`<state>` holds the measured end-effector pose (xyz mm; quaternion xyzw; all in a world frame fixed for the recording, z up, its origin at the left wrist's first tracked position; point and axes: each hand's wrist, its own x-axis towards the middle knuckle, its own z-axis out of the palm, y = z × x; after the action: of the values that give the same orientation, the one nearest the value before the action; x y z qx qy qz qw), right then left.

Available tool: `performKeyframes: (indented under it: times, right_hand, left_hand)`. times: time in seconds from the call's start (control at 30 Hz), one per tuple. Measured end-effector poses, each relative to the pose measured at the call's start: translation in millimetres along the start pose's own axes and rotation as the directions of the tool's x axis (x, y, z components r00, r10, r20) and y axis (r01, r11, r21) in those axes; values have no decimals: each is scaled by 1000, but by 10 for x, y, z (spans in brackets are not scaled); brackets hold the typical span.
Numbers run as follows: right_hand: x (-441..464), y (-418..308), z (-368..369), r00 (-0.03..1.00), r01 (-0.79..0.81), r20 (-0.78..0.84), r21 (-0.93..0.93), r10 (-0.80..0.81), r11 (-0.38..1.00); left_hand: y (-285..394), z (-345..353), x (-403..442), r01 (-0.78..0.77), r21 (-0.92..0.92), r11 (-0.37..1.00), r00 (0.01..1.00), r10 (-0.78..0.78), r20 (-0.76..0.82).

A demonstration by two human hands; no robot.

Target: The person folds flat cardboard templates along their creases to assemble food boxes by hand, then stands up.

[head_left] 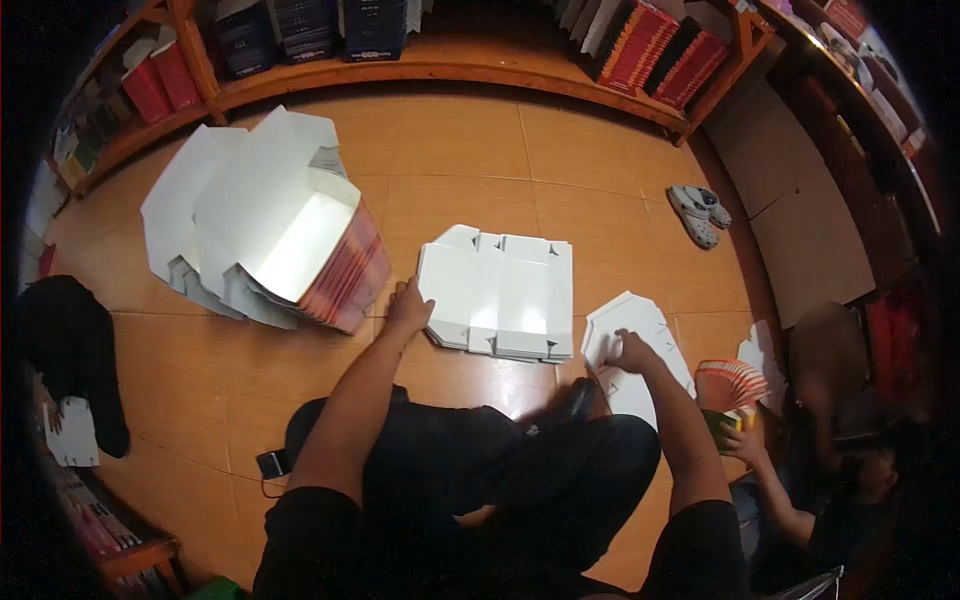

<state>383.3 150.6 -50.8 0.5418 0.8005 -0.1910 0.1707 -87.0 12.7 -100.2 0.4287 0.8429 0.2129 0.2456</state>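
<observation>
My left hand (408,308) rests against the left edge of a stack of flat white cardboard box blanks (500,290) on the floor. Its thumb lies apart from the fingers at the stack's edge. Over a second pile of white box blanks (640,385) is my right hand (632,352), touching the top sheet with its fingers apart. Part of that pile is hidden by my right forearm and knee. To the left, a nested stack of formed boxes (345,270) with white insides and red printed sides leans with raised lids.
At the right, another person's hand (745,440) holds a small green and yellow item beside red-edged folded boxes (730,385). Grey clogs (695,215) lie on the floor. A wooden shelf (450,75) with books spans the back. Someone in black sits at left (75,340).
</observation>
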Motion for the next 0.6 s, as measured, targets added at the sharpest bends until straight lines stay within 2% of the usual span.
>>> performKeyframes:
  times: [0.03, 0.07, 0.1, 0.17, 0.3, 0.37, 0.4, 0.43, 0.5, 0.6]
  right_hand:
    - [-54, 294, 237, 984, 157, -85, 13, -155, 988]
    - [-230, 376, 329, 976, 196, -84, -79, -203, 977]
    - [-392, 414, 460, 985, 157, -76, -13, -158, 987]
    - [-765, 154, 558, 924, 189, -296, -196, -242, 962]
    - [-783, 45, 664, 927, 202, -279, -190, -250, 961]
    - [-825, -77, 569, 932, 235, -194, -318, -305, 919]
    - [-553, 315, 983, 883, 275, -262, -384, -389, 882]
    - [-548, 307, 973, 882, 273, -268, -381, -388, 883]
    - [-532, 248, 941, 917, 199, -299, -229, -263, 953]
    - [-474, 179, 1014, 935, 115, -290, -296, -204, 948]
  left_hand:
    - [41, -8, -45, 17, 15, 1000, 1000, -17, 9]
    - [49, 17, -52, 24, 0, 1000, 1000, -24, 17]
    - [51, 28, -33, 7, -11, 1000, 1000, -7, -12]
    - [50, 27, -35, 7, -27, 1000, 999, -8, -35]
    - [98, -33, -79, -51, -13, 999, 998, 50, -37]
    - [135, -79, -142, -56, -46, 997, 998, 56, 6]
    - [153, -79, -156, -60, -40, 997, 998, 60, 6]
    - [172, -75, -165, -79, -59, 995, 997, 78, -15]
    - [203, -92, -165, -100, -75, 992, 995, 97, -40]
    - [226, -113, -194, -146, -104, 984, 987, 138, -77]
